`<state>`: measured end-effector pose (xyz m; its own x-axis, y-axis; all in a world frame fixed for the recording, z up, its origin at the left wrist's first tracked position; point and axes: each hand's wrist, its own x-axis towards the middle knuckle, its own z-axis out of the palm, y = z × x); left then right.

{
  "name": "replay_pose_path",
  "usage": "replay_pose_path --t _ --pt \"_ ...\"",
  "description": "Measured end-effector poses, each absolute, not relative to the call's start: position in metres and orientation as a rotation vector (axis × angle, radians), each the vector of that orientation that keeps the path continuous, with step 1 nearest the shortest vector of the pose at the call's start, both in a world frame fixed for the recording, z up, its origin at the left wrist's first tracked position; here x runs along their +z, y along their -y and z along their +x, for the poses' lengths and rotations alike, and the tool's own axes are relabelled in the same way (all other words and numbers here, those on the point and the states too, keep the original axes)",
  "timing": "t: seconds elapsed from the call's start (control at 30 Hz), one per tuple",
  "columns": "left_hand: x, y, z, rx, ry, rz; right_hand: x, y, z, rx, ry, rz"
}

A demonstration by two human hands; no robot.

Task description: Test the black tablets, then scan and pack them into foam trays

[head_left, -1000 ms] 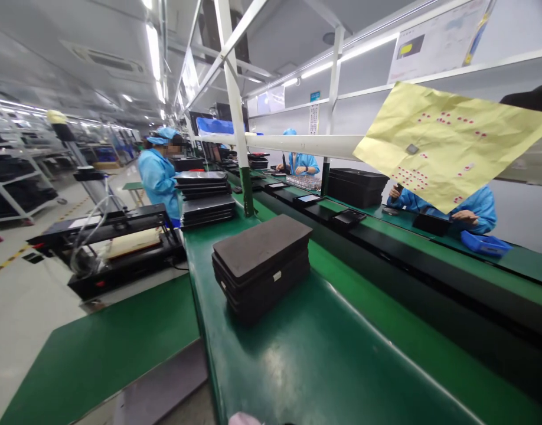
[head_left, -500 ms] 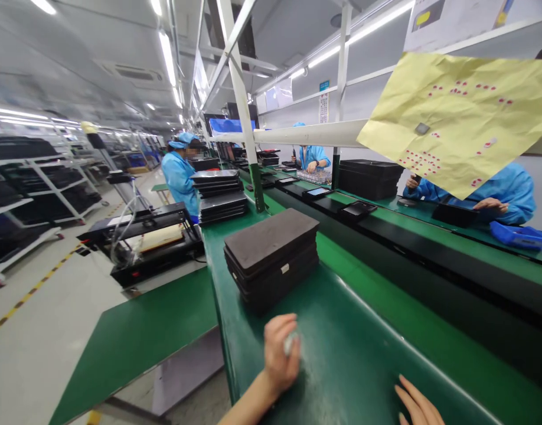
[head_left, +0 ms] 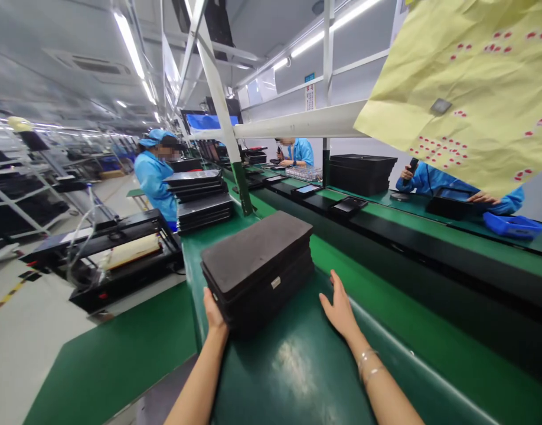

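Green bench (head_left: 293,378) separates stack (head_left: 262,254) from right hand (head_left: 339,310).

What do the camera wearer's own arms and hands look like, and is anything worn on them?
Both the left hand and right hand are gloveless, and no sleeve shows on either forearm. Shiny, silvery bangle-like bands circle the right wrist; none shows on the left.

Brownish-black stack (head_left: 257,254), pale label (head_left: 276,283); green bench (head_left: 328,389); red-dotted yellow sheet (head_left: 487,124); blue bin (head_left: 514,227)
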<state>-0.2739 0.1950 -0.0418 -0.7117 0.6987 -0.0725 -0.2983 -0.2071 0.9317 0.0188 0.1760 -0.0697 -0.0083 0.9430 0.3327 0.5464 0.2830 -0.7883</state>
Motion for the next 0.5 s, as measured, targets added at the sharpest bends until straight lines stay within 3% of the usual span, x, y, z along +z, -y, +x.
replay_pose_path --t 0.3,0.5 --pt "-0.034 -0.185 -0.268 1.885 -1.087 0.189 -0.077 -0.23 -0.023 0.729 1.686 -1.31" --pt "-0.031 -0.184 -0.266 1.861 -1.165 0.335 -0.076 -0.225 -0.014 0.776 1.737 -1.253"
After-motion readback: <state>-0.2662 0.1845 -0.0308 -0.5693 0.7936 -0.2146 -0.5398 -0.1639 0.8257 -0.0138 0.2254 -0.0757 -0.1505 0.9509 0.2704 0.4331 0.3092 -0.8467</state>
